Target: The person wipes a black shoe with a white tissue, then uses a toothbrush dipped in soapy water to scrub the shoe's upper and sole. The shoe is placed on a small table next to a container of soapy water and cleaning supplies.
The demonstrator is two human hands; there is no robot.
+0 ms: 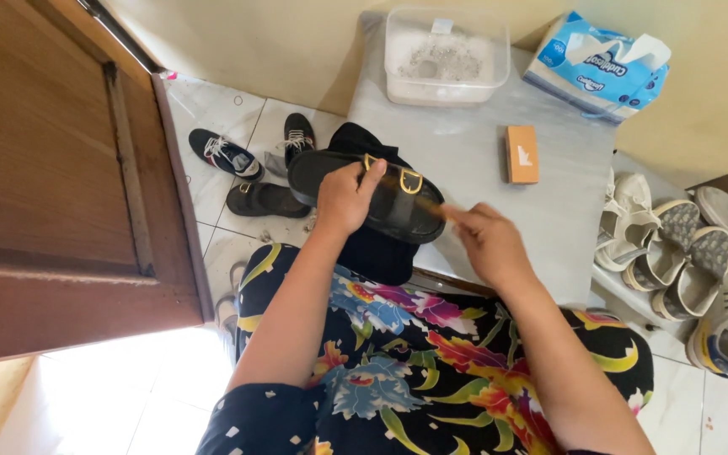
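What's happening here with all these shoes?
A seated person in flowered clothing holds a black two-strap sandal with gold buckles in the left hand over a grey table. The right hand holds a thin, blurred tool against the sandal; what it is I cannot tell. Its black mate lies on the tiled floor beside dark sneakers. A small orange block and a clear plastic tub sit on the table.

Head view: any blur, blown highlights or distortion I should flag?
Head view: right hand and the thin brush-like tool it holds are motion-blurred; left hand gripping the black double-strap sandal with gold buckles is sharp. White floor tiles by the wooden door are blown out at bottom left. Wide-angle lens bends the door edges. Grey tabletop is evenly lit, soft shadows.
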